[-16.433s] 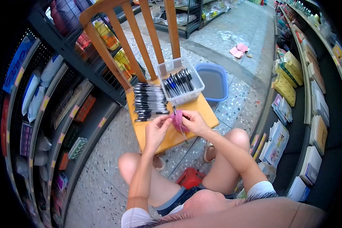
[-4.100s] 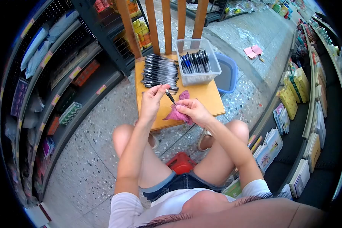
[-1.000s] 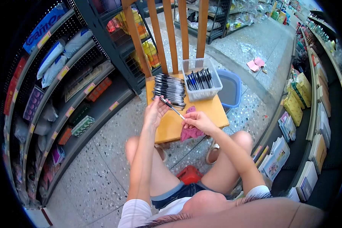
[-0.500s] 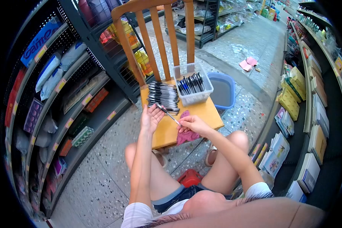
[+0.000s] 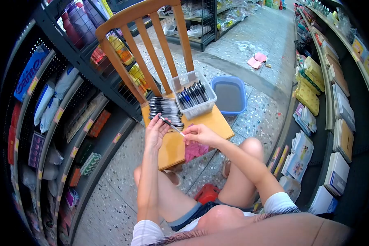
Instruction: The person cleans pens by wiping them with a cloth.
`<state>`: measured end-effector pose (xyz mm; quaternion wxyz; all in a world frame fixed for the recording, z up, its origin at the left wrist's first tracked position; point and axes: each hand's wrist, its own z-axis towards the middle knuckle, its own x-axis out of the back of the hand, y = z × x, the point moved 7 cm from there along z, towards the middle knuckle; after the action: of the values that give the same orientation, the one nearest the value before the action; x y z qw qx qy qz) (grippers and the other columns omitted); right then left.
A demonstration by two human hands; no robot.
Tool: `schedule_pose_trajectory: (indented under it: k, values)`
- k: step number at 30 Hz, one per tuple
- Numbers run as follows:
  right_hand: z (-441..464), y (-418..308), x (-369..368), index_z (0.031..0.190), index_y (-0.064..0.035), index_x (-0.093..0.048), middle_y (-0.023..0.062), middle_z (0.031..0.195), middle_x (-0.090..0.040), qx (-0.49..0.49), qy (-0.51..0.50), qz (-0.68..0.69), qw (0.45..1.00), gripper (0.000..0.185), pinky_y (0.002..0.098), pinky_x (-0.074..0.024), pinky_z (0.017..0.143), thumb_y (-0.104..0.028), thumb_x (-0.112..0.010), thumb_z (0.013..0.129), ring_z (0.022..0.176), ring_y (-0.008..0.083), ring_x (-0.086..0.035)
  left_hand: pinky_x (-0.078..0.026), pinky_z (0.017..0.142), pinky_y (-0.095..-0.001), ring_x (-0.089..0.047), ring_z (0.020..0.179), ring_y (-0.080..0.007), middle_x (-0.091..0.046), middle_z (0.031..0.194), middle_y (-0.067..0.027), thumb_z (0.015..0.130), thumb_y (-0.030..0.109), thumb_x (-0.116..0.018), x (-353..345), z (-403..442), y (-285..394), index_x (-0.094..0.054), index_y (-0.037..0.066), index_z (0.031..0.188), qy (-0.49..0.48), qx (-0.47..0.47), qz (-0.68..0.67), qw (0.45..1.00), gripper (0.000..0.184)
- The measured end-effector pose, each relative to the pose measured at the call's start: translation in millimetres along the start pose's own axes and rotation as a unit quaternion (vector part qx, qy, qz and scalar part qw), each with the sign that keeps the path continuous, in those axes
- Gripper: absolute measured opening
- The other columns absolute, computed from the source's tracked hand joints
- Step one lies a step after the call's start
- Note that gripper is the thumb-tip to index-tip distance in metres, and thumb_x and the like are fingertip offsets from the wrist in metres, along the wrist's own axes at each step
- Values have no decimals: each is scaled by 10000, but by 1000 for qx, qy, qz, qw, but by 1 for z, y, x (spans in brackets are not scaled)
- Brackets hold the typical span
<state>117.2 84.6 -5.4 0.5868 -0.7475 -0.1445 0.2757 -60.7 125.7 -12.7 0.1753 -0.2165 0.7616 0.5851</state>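
Observation:
A pen (image 5: pixel 173 126) with a clear barrel and a dark end is held slantwise between my two hands. My left hand (image 5: pixel 155 133) has its fingers and thumb closed on the dark upper end. At the lower, pale end, my right hand (image 5: pixel 201 135) pinches the barrel. Just beyond my left hand, a row of several black-capped pens (image 5: pixel 164 110) lies on the wooden chair seat (image 5: pixel 170 153). A clear plastic box (image 5: pixel 199 110) with several dark and blue pens stands beside that row. Under my right hand, a crumpled pink cloth (image 5: pixel 195 151) hangs over the seat's front edge.
A blue basin (image 5: pixel 242 96) of greyish water stands on the floor behind the chair's right side. Shelves of packaged goods (image 5: pixel 49 102) curve along the left, and shelves of notebooks (image 5: pixel 299 158) along the right. Pink paper (image 5: pixel 257 60) lies on the aisle floor.
My left hand's fingers, spread out with the palm up before, have closed on the pen's dark end. My right hand keeps its pinch. The whole view has shifted slightly.

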Motion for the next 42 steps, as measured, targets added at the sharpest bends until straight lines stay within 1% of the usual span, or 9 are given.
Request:
schedule_pose_trajectory:
  k: [6, 12, 17, 23, 29, 32, 35, 40, 42]
  values:
    - [-1, -29, 19, 1036, 23, -601, 46, 854, -643, 32, 21, -18, 999, 235, 215, -455, 633, -104, -586, 839, 736, 80, -584, -529, 754, -321, -634, 888, -222, -619, 969, -97, 890, 80, -524, -30, 21, 15, -490, 54, 1164, -17, -5, 46, 999, 278]
    - [-5, -58, 68, 1061, 19, -594, 37, 855, -641, 68, 135, -52, 987, 267, 228, -459, 648, -100, -605, 823, 747, 89, -582, -534, 734, -305, -637, 850, -186, -622, 958, -81, 882, 70, -530, -84, 65, 21, -480, 23, 1172, -60, -6, 80, 995, 298]
    - [-8, -71, 119, 945, 18, -651, 61, 749, -663, 145, 293, -149, 933, 215, 242, -480, 626, -135, -642, 795, 675, 81, -600, -542, 713, -295, -641, 825, -184, -630, 941, -83, 880, 71, -533, -120, 112, 5, -518, 36, 1133, -71, 34, 87, 993, 256]
    - [-11, -89, 135, 931, -13, -660, 94, 787, -661, 157, 376, -227, 885, 196, 270, -479, 606, -128, -637, 774, 625, 133, -604, -558, 694, -285, -641, 794, -184, -625, 934, -111, 868, 53, -542, -139, 167, -15, -526, 27, 1116, -100, 76, 107, 986, 250]
    - [-4, -95, 143, 867, -30, -662, 118, 773, -602, 215, 416, -291, 834, 123, 322, -459, 582, -80, -586, 784, 612, 240, -574, -571, 669, -268, -630, 755, -170, -615, 912, -105, 852, 37, -560, -146, 194, -33, -502, -7, 1137, -85, 106, 183, 974, 294]
    - [-1, -96, 145, 872, -20, -663, 86, 783, -613, 244, 430, -324, 807, 115, 273, -424, 521, -42, -582, 794, 559, 147, -539, -571, 641, -259, -638, 773, -189, -607, 900, -113, 841, 42, -575, -142, 206, -44, -498, -18, 1141, -83, 119, 223, 964, 316]
    - [2, -95, 147, 847, -36, -660, 121, 772, -606, 230, 437, -301, 816, 113, 337, -457, 585, -53, -564, 791, 640, 263, -589, -568, 598, -243, -648, 762, -205, -604, 902, -126, 826, 50, -599, -143, 206, -49, -485, -40, 1158, -76, 128, 264, 953, 362]
    - [5, -97, 147, 847, -34, -660, 123, 776, -609, 205, 429, -297, 828, 110, 339, -460, 594, -57, -568, 791, 654, 265, -595, -563, 563, -235, -659, 708, -213, -609, 909, -136, 801, 61, -641, -149, 208, -52, -458, -71, 1188, -98, 120, 309, 938, 448]
    - [5, -97, 147, 847, -34, -659, 124, 776, -609, 205, 428, -295, 829, 109, 339, -460, 597, -60, -568, 793, 657, 267, -594, -559, 551, -234, -659, 684, -207, -618, 907, -141, 794, 63, -651, -148, 211, -53, -483, -74, 1163, -86, 100, 337, 932, 428]
